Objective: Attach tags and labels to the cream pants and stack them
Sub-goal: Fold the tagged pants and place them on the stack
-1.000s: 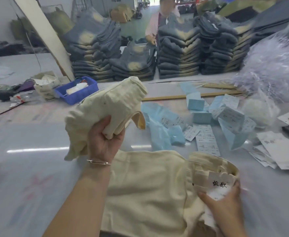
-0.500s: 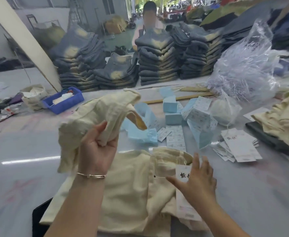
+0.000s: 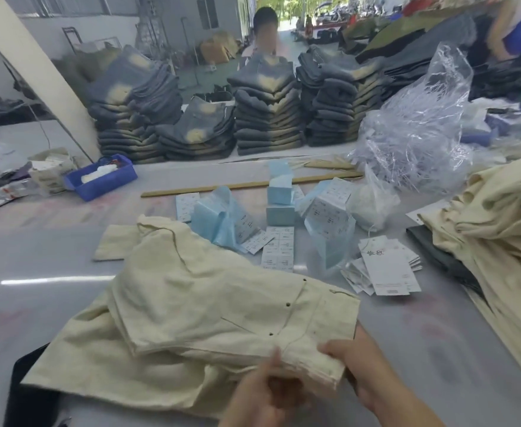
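Head view, workbench. We see the cream pants (image 3: 210, 303) folded over on the grey table (image 3: 37, 248), directly in front of the person, the waistband end turned toward the lower right. The left hand (image 3: 268, 392) lies at the near edge of the fold, thumb up against the cloth; the right hand (image 3: 361, 365) pinches the waistband corner, fingers under and thumb over the layers. Motion blur softens both hands, so we cannot tell whether the left hand truly grips the fabric or only presses it.

We judge the step in hand to be the squaring of the fold after tagging, ahead of stacking; no tag shows on the garment from this angle. The next move calls for a firm two-handed hold on the folded bundle and a lift toward a pile, presumably the heap of cream garments (image 3: 499, 229) at the right edge.

Surroundings: white hang tags (image 3: 388, 266) lie just beyond the waistband, with label sheets (image 3: 277, 248) and pale blue label packets (image 3: 222, 220) behind them. A clear plastic bag (image 3: 416, 118) stands further right, a blue tray (image 3: 105, 180) to the far left, and stacks of grey jeans (image 3: 268, 112) along the back. The hang tags lie between pants and heap and could be swept aside by a low carry.
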`<state>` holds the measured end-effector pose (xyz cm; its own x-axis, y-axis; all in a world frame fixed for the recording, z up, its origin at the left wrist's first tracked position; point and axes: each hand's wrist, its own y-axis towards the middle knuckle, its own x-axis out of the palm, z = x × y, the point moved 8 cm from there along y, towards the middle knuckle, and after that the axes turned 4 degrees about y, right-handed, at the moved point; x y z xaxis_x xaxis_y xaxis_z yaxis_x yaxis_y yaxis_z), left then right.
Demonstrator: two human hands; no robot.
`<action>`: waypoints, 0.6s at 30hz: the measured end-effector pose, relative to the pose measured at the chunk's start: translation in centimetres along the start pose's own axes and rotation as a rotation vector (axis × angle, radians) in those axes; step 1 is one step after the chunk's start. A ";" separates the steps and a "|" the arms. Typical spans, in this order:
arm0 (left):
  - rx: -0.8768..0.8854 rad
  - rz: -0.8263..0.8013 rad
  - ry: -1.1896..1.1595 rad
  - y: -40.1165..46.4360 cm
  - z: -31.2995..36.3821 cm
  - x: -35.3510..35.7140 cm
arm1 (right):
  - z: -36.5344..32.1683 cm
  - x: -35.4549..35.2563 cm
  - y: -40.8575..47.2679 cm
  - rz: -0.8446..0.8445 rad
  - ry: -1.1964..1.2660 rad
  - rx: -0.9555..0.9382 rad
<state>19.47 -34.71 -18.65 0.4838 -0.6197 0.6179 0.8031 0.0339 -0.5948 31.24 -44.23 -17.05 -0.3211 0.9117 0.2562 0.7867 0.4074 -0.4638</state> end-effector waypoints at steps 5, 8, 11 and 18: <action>0.324 0.271 -0.259 -1.3 6.9 -6.4 | -1.5 0.7 -0.2 -0.065 0.214 0.017; 0.340 0.347 -0.265 -1.3 10.3 -8.6 | -3.1 1.0 -0.3 -0.151 0.224 0.019; 0.431 0.465 -0.198 -1.3 13.3 -10.4 | -4.7 0.8 -0.3 -0.186 0.174 -0.007; 0.683 0.281 -0.148 -3.6 17.0 -6.7 | -8.3 -3.0 -0.9 -0.192 0.185 -0.100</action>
<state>19.23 -17.33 -11.85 0.7053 -0.4056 0.5815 0.6561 0.6840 -0.3188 35.93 -47.74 -10.33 -0.3747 0.7896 0.4859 0.7718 0.5560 -0.3084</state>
